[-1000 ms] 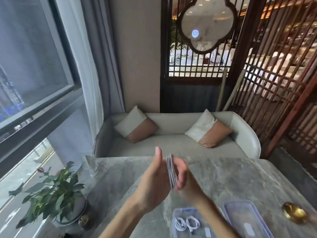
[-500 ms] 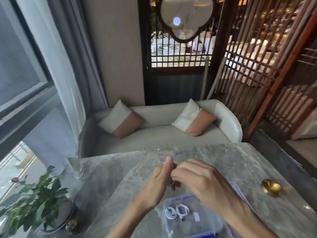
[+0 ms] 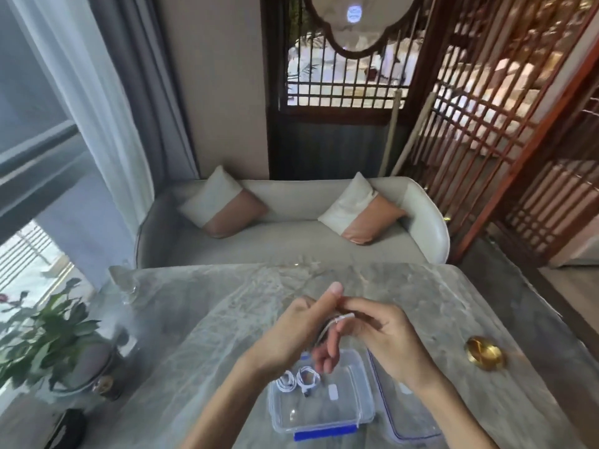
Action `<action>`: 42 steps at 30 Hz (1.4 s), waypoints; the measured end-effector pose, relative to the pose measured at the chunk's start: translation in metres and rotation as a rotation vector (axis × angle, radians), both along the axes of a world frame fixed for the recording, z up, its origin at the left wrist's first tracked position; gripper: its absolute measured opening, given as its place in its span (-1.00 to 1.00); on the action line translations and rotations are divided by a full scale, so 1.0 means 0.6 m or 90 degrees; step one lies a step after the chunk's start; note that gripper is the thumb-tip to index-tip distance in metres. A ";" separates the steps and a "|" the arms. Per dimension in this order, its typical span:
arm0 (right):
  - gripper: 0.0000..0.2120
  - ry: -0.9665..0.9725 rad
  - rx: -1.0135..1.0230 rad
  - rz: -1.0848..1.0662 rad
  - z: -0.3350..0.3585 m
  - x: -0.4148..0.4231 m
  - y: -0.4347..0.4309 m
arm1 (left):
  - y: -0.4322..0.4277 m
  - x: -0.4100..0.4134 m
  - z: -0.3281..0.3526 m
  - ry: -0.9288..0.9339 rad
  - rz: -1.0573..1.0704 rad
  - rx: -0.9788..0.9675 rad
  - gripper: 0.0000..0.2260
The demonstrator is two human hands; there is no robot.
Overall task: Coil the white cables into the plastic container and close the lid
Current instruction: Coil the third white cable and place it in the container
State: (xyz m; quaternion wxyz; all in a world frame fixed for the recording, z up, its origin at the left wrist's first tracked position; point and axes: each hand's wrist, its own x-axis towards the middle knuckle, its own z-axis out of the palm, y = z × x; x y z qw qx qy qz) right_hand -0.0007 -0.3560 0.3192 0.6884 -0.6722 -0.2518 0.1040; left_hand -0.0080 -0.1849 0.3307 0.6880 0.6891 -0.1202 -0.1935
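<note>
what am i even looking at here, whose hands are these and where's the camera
There is no machine here. These are a person's two bare hands, filmed by a wide-angle camera worn on their head that looks forward and down. That is why the arms enter from the bottom edge and the room looks bent.

The left hand and right hand are raised over a marble table and hold a white cable between them. The right fingers pinch its end.

Below the hands stands an open plastic container with two coiled cables inside. Its lid lies flat beside it, on the right.

Also on the table are a small brass dish at the right and a potted plant at the left. Behind the table is a sofa.
</note>
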 end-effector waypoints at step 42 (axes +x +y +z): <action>-0.69 -0.030 -0.013 -0.333 0.000 0.034 -0.111 | -0.092 0.024 -0.002 -0.145 0.229 -0.048 -0.76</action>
